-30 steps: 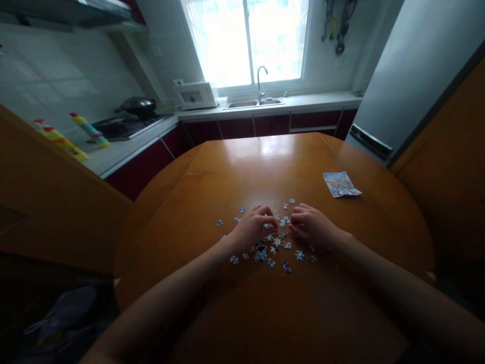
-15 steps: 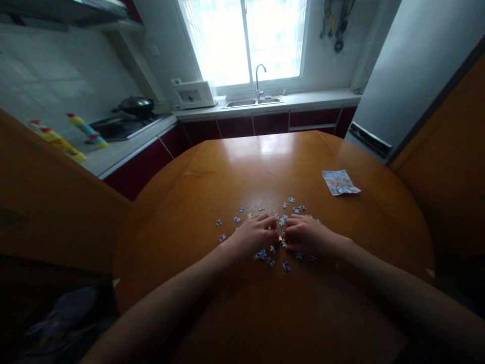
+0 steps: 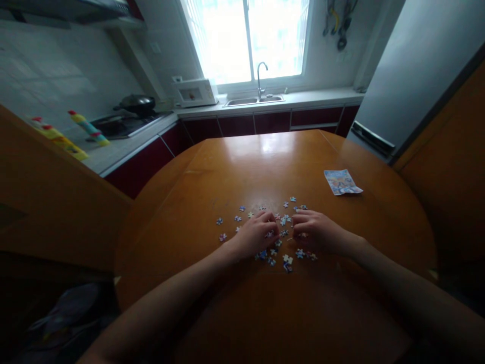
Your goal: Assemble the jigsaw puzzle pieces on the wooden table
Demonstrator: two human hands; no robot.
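Observation:
Small jigsaw puzzle pieces [image 3: 285, 219] lie scattered on the brown wooden table, mostly loose and pale blue, white or purple. Among them my left hand [image 3: 261, 230] rests with its fingers curled inward. A piece shows by its fingers, but whether it is held is unclear. Facing it across a narrow gap, my right hand [image 3: 312, 230] is closed in a pinch, with the thin pale edge of a puzzle piece [image 3: 290, 239] at its fingertips. Nearer me, a white-and-blue piece [image 3: 288, 259] touches a dark blue piece [image 3: 287, 267]. Both palms hide some pieces.
A creased printed sheet [image 3: 342, 182] lies on the table [image 3: 227, 177] at the right. Beyond the far edge stand a counter with a sink [image 3: 242, 102], a microwave [image 3: 196, 93] and a wok [image 3: 136, 103] on the stove. A fridge [image 3: 409, 71] is at the right.
My right hand has moved slightly right, widening the gap between the hands. More pieces now show there, including a white-and-blue one beside the dark blue piece. The left hand has barely moved.

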